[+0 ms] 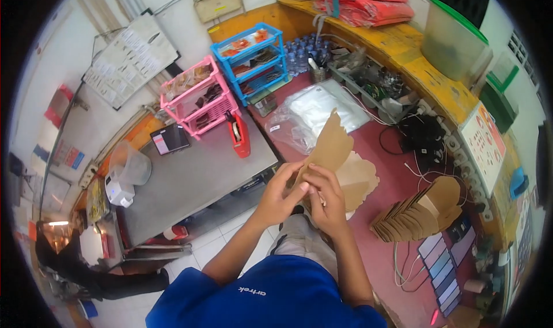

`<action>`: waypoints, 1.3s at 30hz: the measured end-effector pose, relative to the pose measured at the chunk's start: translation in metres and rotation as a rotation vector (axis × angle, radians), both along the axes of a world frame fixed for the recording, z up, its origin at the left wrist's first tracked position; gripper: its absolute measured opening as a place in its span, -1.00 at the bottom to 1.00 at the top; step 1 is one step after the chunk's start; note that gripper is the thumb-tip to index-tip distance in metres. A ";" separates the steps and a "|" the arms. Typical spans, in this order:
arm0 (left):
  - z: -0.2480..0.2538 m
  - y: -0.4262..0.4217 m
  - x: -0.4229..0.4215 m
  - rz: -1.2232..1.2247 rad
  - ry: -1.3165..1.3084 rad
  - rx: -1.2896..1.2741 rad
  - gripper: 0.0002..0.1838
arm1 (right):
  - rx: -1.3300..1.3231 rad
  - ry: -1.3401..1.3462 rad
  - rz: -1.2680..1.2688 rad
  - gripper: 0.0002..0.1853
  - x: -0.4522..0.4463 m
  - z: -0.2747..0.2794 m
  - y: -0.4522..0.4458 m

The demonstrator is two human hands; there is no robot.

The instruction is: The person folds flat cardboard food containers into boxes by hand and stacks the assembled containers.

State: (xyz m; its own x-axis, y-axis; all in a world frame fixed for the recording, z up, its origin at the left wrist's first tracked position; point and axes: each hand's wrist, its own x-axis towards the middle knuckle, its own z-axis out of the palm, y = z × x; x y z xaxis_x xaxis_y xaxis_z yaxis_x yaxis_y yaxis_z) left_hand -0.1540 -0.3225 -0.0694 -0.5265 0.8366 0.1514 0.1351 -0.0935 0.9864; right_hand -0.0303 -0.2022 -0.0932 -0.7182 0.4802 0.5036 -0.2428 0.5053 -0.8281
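A brown paper sheet (332,143) with a scalloped, uneven edge is held up in front of my body. My left hand (280,194) grips its lower left side. Close beside it, my right hand (325,196) pinches the lower part, with the fingers of both hands almost touching. Behind my right hand, another brown paper piece (360,179) with a wavy edge lies on the red tabletop (368,149). To the right sits a fanned stack of folded brown paper pieces (403,220).
Clear plastic bags (322,106) lie behind the hands. A red tape dispenser (238,135), pink rack (201,100) and blue rack (250,57) stand to the left. Right of the stack are cables (423,138) and several phones (440,273). A person in dark clothes (109,279) is at lower left.
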 end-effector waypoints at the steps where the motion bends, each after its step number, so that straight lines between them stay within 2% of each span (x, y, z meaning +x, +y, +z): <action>1: -0.012 -0.003 -0.010 -0.008 0.034 0.032 -0.55 | -0.002 -0.003 0.013 -0.61 -0.004 0.005 0.000; 2: -0.022 -0.012 -0.014 -0.003 0.029 0.025 -0.55 | -0.036 -0.018 -0.032 -0.58 -0.006 0.012 -0.001; 4: -0.021 -0.021 -0.019 -0.067 -0.250 -0.070 -0.58 | -0.069 -0.037 -0.085 -0.54 -0.010 0.016 0.002; 5: -0.019 -0.025 -0.018 -0.066 -0.307 -0.070 -0.61 | 0.046 -0.034 -0.107 -0.49 -0.012 0.016 0.006; 6: -0.017 -0.028 -0.019 -0.069 -0.311 -0.070 -0.61 | 0.163 -0.033 -0.127 -0.45 -0.013 0.016 0.008; 12: -0.002 -0.037 -0.020 -0.119 -0.228 -0.091 -0.64 | 0.111 -0.156 -0.027 -0.41 -0.010 0.019 0.006; 18: 0.005 -0.032 -0.023 -0.126 0.073 -0.173 -0.69 | 0.085 -0.118 0.004 -0.60 -0.008 0.009 0.001; 19: 0.003 -0.029 -0.023 -0.087 0.194 -0.110 -0.69 | 0.077 -0.067 -0.041 -0.68 -0.008 0.009 -0.002; 20: 0.003 -0.027 -0.024 -0.048 0.316 -0.044 -0.69 | 0.075 -0.067 -0.048 -0.68 -0.007 0.009 -0.004; 21: 0.004 -0.026 -0.021 -0.054 0.319 -0.042 -0.69 | 0.043 -0.040 -0.069 -0.71 -0.006 0.009 -0.004; 23: 0.009 -0.026 -0.013 0.064 0.101 -0.030 -0.71 | 0.009 -0.013 -0.092 -0.73 -0.004 0.011 -0.006; 25: 0.007 -0.025 -0.011 0.090 0.138 -0.031 -0.71 | -0.080 -0.016 -0.120 -0.79 -0.002 0.016 -0.010; 30: 0.022 -0.017 -0.005 0.136 0.264 -0.041 -0.69 | -0.051 -0.008 -0.191 -0.86 0.002 0.009 -0.002; 32: 0.044 -0.011 -0.009 0.225 0.756 0.015 -0.64 | -0.030 -0.024 -0.214 -0.89 0.002 0.009 0.002; 34: 0.044 -0.003 -0.010 0.208 0.732 0.031 -0.70 | 0.045 -0.043 -0.211 -0.92 0.005 0.014 0.001; 36: 0.039 -0.002 -0.013 0.131 0.877 -0.045 -0.84 | 0.046 -0.044 -0.212 -0.92 0.007 0.022 -0.002; 37: 0.038 0.000 -0.012 0.127 0.878 -0.041 -0.84 | 0.049 -0.037 -0.208 -0.93 0.005 0.026 -0.004; 39: 0.035 0.005 -0.009 0.238 0.913 -0.001 -0.94 | -0.018 0.022 -0.232 -0.95 0.000 0.033 -0.010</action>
